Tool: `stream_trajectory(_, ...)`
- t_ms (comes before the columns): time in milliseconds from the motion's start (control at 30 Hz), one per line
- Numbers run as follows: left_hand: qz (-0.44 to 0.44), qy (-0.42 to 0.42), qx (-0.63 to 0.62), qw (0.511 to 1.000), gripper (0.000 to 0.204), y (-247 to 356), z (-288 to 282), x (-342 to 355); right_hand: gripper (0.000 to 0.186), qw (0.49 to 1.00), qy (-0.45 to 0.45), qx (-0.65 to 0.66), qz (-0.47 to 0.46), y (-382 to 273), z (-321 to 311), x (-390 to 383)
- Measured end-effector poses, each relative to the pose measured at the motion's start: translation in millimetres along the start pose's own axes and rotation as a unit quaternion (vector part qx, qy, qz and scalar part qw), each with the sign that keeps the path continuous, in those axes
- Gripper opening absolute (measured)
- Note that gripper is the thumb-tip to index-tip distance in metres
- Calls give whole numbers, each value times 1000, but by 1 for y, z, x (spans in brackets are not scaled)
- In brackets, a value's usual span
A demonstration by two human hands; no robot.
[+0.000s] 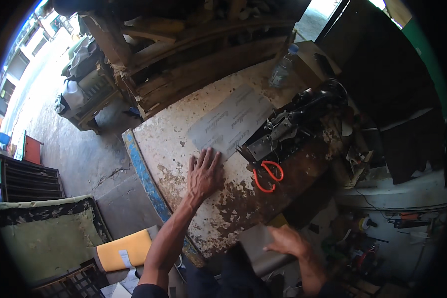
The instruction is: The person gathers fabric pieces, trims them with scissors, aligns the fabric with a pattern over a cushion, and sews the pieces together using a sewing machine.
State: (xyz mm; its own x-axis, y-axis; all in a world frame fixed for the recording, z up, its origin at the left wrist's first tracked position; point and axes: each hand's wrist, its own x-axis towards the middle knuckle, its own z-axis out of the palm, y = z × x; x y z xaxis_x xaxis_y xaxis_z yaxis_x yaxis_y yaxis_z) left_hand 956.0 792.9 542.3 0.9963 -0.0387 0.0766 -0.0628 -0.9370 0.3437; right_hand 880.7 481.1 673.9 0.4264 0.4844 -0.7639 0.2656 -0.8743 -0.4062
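When referenced to the sewing machine (pixel 303 116), noted left hand (pixel 205 174) to its left and toward its near side, back of hand up. Recorded left fingers as straight and moderately wide, laid flat rather than curled, with tips at the lower edge of the grey printed sheet (pixel 233 119). Found sheet lying flat, left of the machine, with right edge just beside it; cannot tell about contact there. Logged scissors (pixel 268 176) with red handles at the machine's near side; cannot see blades.

Marked right hand (pixel 288 241) well to the near side of the machine, past the worktable's (pixel 169 144) near edge, beside brownish-grey material (pixel 258 246). Read right fingers as partly bent; cannot tell for certain about a grip.

Observed an open stretch of worn tabletop left of the machine, between sheet and blue left edge (pixel 146 174), and a second, narrower patch between scissors and left hand. Noted tighter room beyond the machine, with a clear bottle (pixel 279 74) standing near its far side.
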Motion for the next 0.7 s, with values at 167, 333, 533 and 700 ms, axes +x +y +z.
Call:
stream_trajectory(167,-127,-42,31,990,69,66,-16,-136,54,948,298,110,1,-50,-75,-29)
stream_trajectory(333,-139,24,-47,989,69,60,-2,-140,51,830,508,158,-166,-88,-86,24)
stream_trajectory(533,-89,-3,-49,995,70,52,-1,-111,60,772,589,171,-169,-80,-124,116)
stream_trajectory(700,-109,59,-13,992,69,81,12,-182,66,837,512,143,-132,-63,-23,117)
